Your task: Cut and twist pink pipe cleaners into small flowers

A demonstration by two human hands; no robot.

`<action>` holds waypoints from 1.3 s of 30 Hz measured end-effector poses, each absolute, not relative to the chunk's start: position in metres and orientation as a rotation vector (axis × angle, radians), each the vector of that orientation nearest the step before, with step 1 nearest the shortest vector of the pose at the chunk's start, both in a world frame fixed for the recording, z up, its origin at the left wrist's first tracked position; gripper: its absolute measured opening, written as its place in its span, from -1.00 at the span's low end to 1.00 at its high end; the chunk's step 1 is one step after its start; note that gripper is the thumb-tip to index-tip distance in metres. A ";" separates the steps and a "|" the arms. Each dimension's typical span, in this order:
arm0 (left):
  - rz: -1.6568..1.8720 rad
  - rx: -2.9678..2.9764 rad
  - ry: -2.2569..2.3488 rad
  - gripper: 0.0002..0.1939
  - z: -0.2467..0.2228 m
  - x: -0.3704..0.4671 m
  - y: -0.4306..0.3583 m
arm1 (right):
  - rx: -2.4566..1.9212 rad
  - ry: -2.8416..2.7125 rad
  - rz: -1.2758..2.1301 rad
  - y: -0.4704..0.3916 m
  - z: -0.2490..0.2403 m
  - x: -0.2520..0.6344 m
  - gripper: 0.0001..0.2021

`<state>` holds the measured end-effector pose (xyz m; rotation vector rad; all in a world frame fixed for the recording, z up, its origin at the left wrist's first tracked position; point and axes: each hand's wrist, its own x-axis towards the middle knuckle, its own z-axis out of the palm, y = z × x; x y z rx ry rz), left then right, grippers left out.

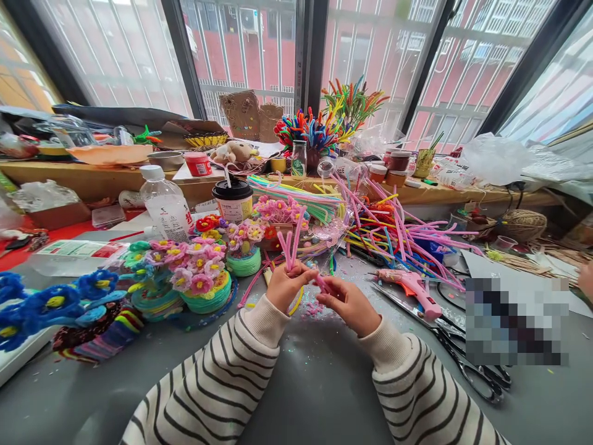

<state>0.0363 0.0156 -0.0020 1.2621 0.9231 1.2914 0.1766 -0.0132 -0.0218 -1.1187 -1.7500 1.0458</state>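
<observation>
Stems of fuzzy pink pipe cleaner (294, 248) are standing up and splaying from your left hand (287, 287) in the head view, above the grey tabletop (319, 395). Your left thumb and fingers are pinching them narrowly; your right hand (351, 306) is gripping a short fuzzy pink piece (323, 285) just beside. Whether it is joining the stems, I cannot tell. If your left pinch is loosening, the stems could slip out of line; hard twisting could kink them. A pink plastic glue gun (424, 295) is lying right of your right hand, its nozzle pointing your way, beside black-handled metal scissors (442, 337): swinging that hand outward might risk a burn or scratch.
</observation>
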 end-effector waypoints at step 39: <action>1.114 1.126 0.859 -0.53 -0.004 0.033 0.021 | -1.595 -1.734 0.486 0.001 -0.030 0.214 -0.79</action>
